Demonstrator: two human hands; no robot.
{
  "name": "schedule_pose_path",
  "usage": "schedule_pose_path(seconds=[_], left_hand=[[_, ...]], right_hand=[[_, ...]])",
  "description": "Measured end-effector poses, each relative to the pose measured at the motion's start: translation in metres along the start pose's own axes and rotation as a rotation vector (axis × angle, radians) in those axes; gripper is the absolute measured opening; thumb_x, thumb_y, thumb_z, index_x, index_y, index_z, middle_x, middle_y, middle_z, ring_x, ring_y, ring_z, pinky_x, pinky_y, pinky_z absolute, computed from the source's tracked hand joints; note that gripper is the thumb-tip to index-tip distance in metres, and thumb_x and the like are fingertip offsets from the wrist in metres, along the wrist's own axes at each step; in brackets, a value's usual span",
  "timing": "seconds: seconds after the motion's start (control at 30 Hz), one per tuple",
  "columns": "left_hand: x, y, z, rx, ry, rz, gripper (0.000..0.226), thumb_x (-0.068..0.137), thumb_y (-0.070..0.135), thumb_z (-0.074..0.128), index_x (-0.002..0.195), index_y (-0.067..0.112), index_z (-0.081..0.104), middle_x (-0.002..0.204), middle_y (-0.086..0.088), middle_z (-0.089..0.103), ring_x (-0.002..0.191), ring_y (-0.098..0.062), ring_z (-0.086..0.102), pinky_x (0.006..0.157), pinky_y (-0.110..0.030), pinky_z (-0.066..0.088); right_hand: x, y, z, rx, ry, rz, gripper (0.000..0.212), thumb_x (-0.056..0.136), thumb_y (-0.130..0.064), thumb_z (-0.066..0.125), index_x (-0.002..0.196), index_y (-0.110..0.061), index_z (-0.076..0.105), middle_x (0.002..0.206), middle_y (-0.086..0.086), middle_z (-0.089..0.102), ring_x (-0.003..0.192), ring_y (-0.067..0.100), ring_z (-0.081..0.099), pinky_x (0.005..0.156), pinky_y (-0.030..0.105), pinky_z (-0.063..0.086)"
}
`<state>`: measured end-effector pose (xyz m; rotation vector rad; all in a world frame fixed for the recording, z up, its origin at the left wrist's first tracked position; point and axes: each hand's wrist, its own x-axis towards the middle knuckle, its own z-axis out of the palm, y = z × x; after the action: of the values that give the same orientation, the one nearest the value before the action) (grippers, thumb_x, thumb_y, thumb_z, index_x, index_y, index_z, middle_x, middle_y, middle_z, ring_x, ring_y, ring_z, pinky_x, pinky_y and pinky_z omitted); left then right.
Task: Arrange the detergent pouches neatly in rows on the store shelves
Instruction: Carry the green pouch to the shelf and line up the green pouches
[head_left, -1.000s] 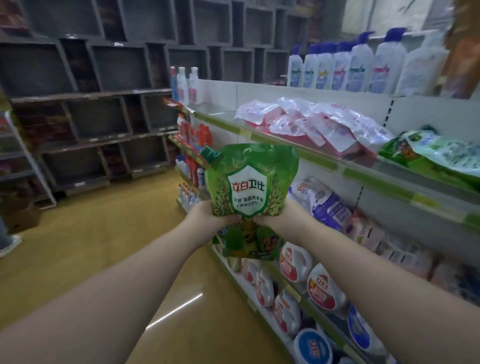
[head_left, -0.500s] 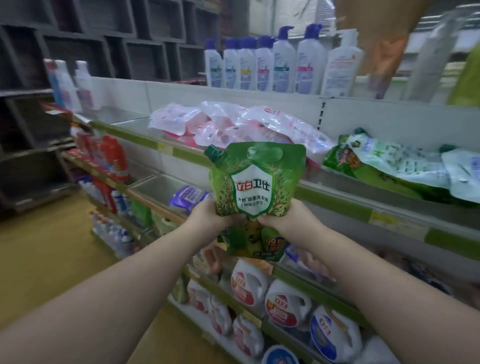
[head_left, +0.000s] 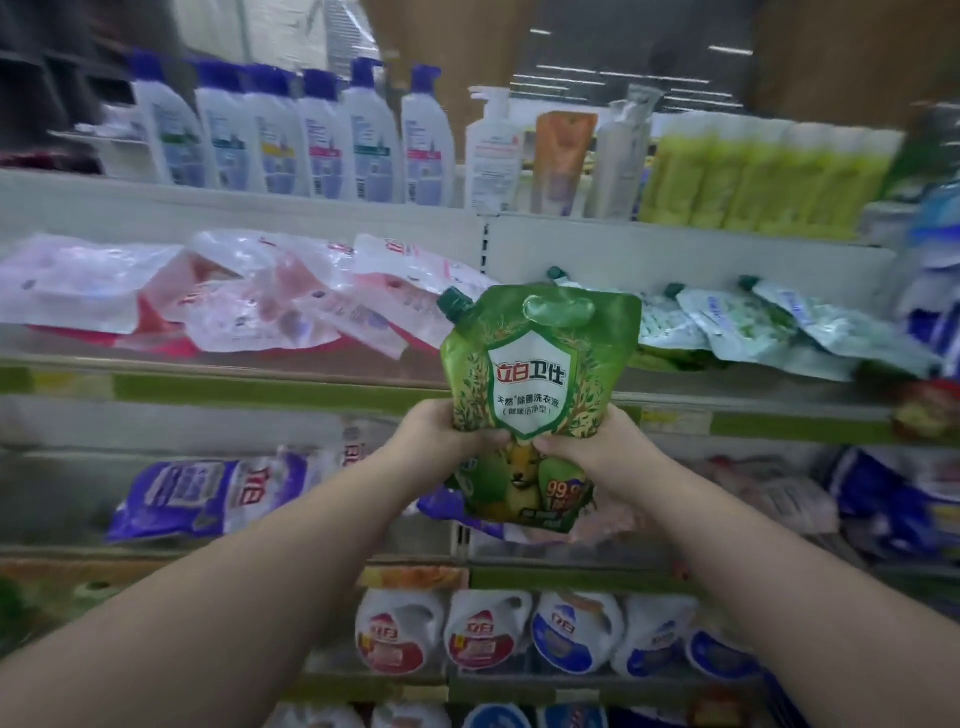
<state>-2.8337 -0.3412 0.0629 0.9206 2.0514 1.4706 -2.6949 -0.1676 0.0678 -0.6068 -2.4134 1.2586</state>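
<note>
Before the shelf (head_left: 311, 387) of pink pouches (head_left: 249, 296), both hands grip a green pouch (head_left: 537, 374).

Shelf (head_left: 291, 387) bears pink pouches (head_left: 218, 296), green pouches (head_left: 769, 332)

The pouch (head_left: 537, 364) in the fingers (head_left: 480, 439) is green with leaves, a white shield and red letters. Left of the fingers lie pink pouches (head_left: 218, 296). Below them stand white jugs (head_left: 485, 631) with red or blue labels.
</note>
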Motion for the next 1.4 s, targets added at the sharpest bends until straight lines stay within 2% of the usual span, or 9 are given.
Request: schedule_pose_path(seconds=[0.13, 0.23, 0.37, 0.53, 0.77, 1.03, 1.23, 1.3, 1.4], left_hand=[[0.008, 0.006, 0.004, -0.004, -0.108, 0.072, 0.031, 0.083, 0.029, 0.083, 0.112, 0.022, 0.075, 0.104, 0.008, 0.077, 0.102, -0.014, 0.071, 0.095, -0.042, 0.058], [0.008, 0.007, 0.010, -0.034, -0.163, 0.086, 0.034, 0.083, 0.027, 0.083, 0.115, 0.018, 0.075, 0.106, 0.006, 0.078, 0.103, -0.016, 0.072, 0.095, -0.042, 0.058], [0.007, 0.006, 0.015, -0.028, -0.206, 0.124, 0.027, 0.084, 0.027, 0.083, 0.110, 0.023, 0.076, 0.103, 0.009, 0.079, 0.100, -0.013, 0.073, 0.090, -0.041, 0.061], [0.004, 0.010, 0.021, -0.007, -0.214, 0.144, 0.023, 0.084, 0.029, 0.082, 0.107, 0.029, 0.076, 0.094, 0.019, 0.075, 0.096, -0.003, 0.069, 0.091, -0.035, 0.058], [0.005, 0.016, 0.038, -0.028, -0.172, 0.107, 0.021, 0.085, 0.027, 0.082, 0.104, 0.030, 0.075, 0.101, 0.014, 0.077, 0.100, -0.010, 0.070, 0.094, -0.039, 0.058], [0.018, 0.022, 0.068, -0.029, -0.114, 0.022, 0.020, 0.082, 0.027, 0.084, 0.099, 0.028, 0.076, 0.100, 0.007, 0.080, 0.100, -0.015, 0.073, 0.091, -0.041, 0.060], [0.022, 0.037, 0.094, -0.048, -0.119, 0.067, 0.017, 0.081, 0.032, 0.084, 0.096, 0.033, 0.076, 0.094, 0.018, 0.079, 0.085, 0.002, 0.074, 0.063, -0.012, 0.056], [0.023, 0.046, 0.103, -0.056, -0.115, 0.076, 0.017, 0.081, 0.033, 0.084, 0.096, 0.033, 0.076, 0.095, 0.017, 0.079, 0.085, 0.002, 0.074, 0.065, -0.014, 0.056], [0.024, 0.058, 0.114, -0.083, -0.109, 0.078, 0.023, 0.081, 0.036, 0.083, 0.102, 0.030, 0.076, 0.099, 0.012, 0.080, 0.091, -0.005, 0.076, 0.080, -0.029, 0.059]], right_hand=[[-0.021, -0.002, -0.007, 0.010, 0.095, 0.054, 0.036, 0.079, -0.031, 0.087, 0.087, -0.060, 0.067, 0.086, -0.035, 0.071, 0.098, -0.005, 0.063, 0.085, 0.030, 0.051], [-0.033, -0.003, -0.010, 0.027, 0.135, 0.081, 0.035, 0.080, -0.027, 0.087, 0.095, -0.052, 0.068, 0.089, -0.032, 0.072, 0.101, -0.004, 0.064, 0.092, 0.032, 0.050], [-0.048, -0.007, -0.011, 0.049, 0.129, 0.097, 0.038, 0.081, -0.027, 0.086, 0.101, -0.050, 0.064, 0.085, -0.040, 0.070, 0.085, -0.018, 0.066, 0.077, 0.018, 0.046], [-0.057, -0.004, -0.012, 0.091, 0.130, 0.083, 0.042, 0.083, -0.024, 0.084, 0.106, -0.050, 0.061, 0.088, -0.044, 0.069, 0.084, -0.025, 0.062, 0.077, 0.016, 0.045], [-0.048, 0.013, -0.025, 0.194, 0.082, 0.111, 0.036, 0.084, -0.025, 0.083, 0.112, -0.040, 0.067, 0.102, -0.018, 0.078, 0.101, 0.006, 0.071, 0.093, 0.038, 0.054], [-0.035, 0.039, -0.053, 0.249, -0.018, 0.122, 0.037, 0.078, -0.043, 0.086, 0.106, -0.051, 0.064, 0.092, -0.030, 0.074, 0.092, -0.010, 0.067, 0.082, 0.026, 0.051], [-0.034, 0.053, -0.079, 0.267, 0.019, 0.020, 0.031, 0.079, -0.046, 0.085, 0.107, -0.051, 0.072, 0.108, -0.027, 0.076, 0.105, 0.000, 0.069, 0.103, 0.044, 0.051], [-0.037, 0.054, -0.088, 0.292, 0.045, -0.016, 0.030, 0.080, -0.045, 0.084, 0.108, -0.053, 0.073, 0.112, -0.024, 0.076, 0.111, 0.005, 0.069, 0.105, 0.048, 0.050], [-0.037, 0.053, -0.101, 0.313, 0.094, -0.055, 0.039, 0.083, -0.043, 0.081, 0.120, -0.039, 0.072, 0.114, -0.019, 0.076, 0.112, 0.009, 0.069, 0.106, 0.052, 0.051]])
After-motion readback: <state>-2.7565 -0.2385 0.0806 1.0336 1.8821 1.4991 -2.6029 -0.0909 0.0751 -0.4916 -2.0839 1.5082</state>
